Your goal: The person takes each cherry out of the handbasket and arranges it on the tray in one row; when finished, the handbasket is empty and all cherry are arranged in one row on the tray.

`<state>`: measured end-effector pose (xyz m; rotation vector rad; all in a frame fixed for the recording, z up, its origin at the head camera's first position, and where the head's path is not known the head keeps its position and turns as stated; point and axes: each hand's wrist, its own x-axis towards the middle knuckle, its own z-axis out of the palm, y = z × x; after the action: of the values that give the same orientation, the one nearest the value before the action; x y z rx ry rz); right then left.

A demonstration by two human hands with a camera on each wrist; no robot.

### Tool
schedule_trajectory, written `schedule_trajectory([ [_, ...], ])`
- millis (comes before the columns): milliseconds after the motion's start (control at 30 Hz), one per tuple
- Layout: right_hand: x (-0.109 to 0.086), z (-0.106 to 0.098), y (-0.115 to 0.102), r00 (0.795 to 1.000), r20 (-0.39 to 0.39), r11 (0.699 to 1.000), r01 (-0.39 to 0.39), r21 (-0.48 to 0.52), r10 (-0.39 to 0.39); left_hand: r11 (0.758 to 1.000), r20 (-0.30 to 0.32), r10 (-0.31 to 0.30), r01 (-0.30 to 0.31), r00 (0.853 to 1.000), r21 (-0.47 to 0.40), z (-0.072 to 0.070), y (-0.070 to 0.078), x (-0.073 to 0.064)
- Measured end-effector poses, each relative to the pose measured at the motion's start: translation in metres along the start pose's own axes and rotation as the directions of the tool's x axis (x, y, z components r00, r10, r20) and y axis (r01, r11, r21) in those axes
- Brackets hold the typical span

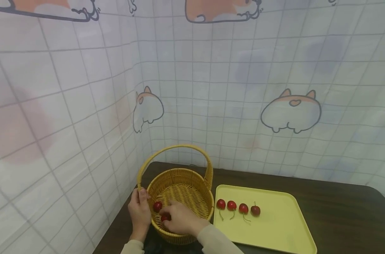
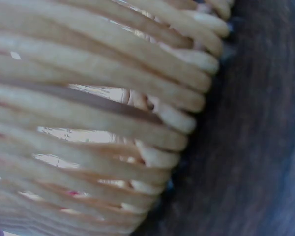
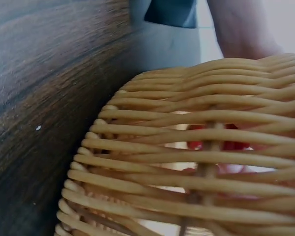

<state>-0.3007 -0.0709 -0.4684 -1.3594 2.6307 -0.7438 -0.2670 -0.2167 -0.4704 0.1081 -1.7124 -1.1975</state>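
Cherries (image 1: 157, 206) lay two in a basket (image 1: 183, 192) and four on a tray (image 1: 281, 218), and looked light, firm and slippery. At the far left hung a creased, pale wall covering (image 1: 68, 141) printed with squares. Near it, the left hand (image 1: 140, 211) gripped the basket's left side by the foot of the handle (image 1: 186, 146). Woven from smooth yellow strands, the round basket looked stiff yet light enough to tip, so that side seemed a sound hold. Inside, one cherry rested near the left wall; the right hand (image 1: 182, 217) had its fingers curled round the other, just beside it. Such glossy skin would probably roll from a loose pinch; thumb and fingertips across the widest part seemed best. Just right of the basket, the flat, low-edged yellow tray carried its four dark red cherries in a row. Their thin stalks (image 1: 221, 215) looked bendy, a poorer hold. Farther right showed the dark, wood-grained worktop (image 1: 348, 218).
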Motion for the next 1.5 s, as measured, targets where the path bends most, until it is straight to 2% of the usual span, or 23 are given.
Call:
schedule_trajectory([
  [167,-0.013,-0.009,-0.004,0.996,-0.086,0.997,-0.003,0.074,0.01,1.0,0.004,0.015,-0.015,1.0,-0.011,-0.001,0.001,0.0],
  [333,-0.03,-0.018,-0.005,0.982,-0.188,0.99,0.039,0.135,-0.014,0.999,-0.002,0.045,-0.045,0.999,-0.015,0.0,-0.003,0.0],
  [433,-0.042,-0.02,-0.003,0.974,-0.227,0.985,0.042,0.169,-0.002,0.999,-0.007,0.044,-0.044,0.999,-0.007,0.003,-0.018,-0.001],
  [567,-0.058,-0.02,0.0,0.966,-0.255,0.961,0.031,0.273,0.041,1.0,-0.017,0.03,-0.03,0.999,-0.003,0.005,-0.039,-0.003],
  [633,-0.065,-0.02,0.001,0.959,-0.277,0.943,0.038,0.33,0.058,1.0,-0.015,0.026,-0.027,1.0,-0.012,0.005,-0.041,-0.003],
  [700,-0.071,-0.021,0.003,0.95,-0.305,0.933,0.05,0.357,0.066,0.999,-0.009,0.028,-0.028,1.0,-0.035,0.004,-0.037,-0.003],
  [767,-0.076,-0.023,0.004,0.938,-0.34,0.927,0.064,0.369,0.071,0.999,-0.005,0.032,-0.032,0.999,-0.043,0.003,-0.026,-0.002],
  [867,-0.084,-0.026,0.007,0.921,-0.379,0.929,0.062,0.364,0.087,0.998,-0.001,0.034,-0.034,0.999,-0.049,0.001,-0.01,-0.002],
  [967,-0.092,-0.032,0.01,0.903,-0.419,0.935,0.058,0.349,0.101,0.998,0.001,0.04,-0.04,0.999,-0.056,0.0,-0.001,-0.001],
  [1133,-0.101,-0.042,0.016,0.884,-0.455,0.938,0.062,0.342,0.107,0.998,0.0,0.042,-0.041,0.999,-0.05,0.001,0.001,-0.001],
  [1367,-0.11,-0.057,0.028,0.887,-0.433,0.935,0.002,0.355,0.163,0.998,0.004,0.034,-0.034,0.999,-0.054,0.0,-0.001,-0.001],
  [1433,-0.112,-0.062,0.032,0.873,-0.443,0.932,-0.034,0.36,0.203,0.997,0.004,0.046,-0.046,0.999,-0.059,0.0,-0.002,-0.001],
  [1500,-0.114,-0.067,0.038,0.847,-0.471,0.931,-0.072,0.358,0.247,0.996,0.004,0.054,-0.054,0.999,-0.068,0.0,-0.002,-0.001],
])
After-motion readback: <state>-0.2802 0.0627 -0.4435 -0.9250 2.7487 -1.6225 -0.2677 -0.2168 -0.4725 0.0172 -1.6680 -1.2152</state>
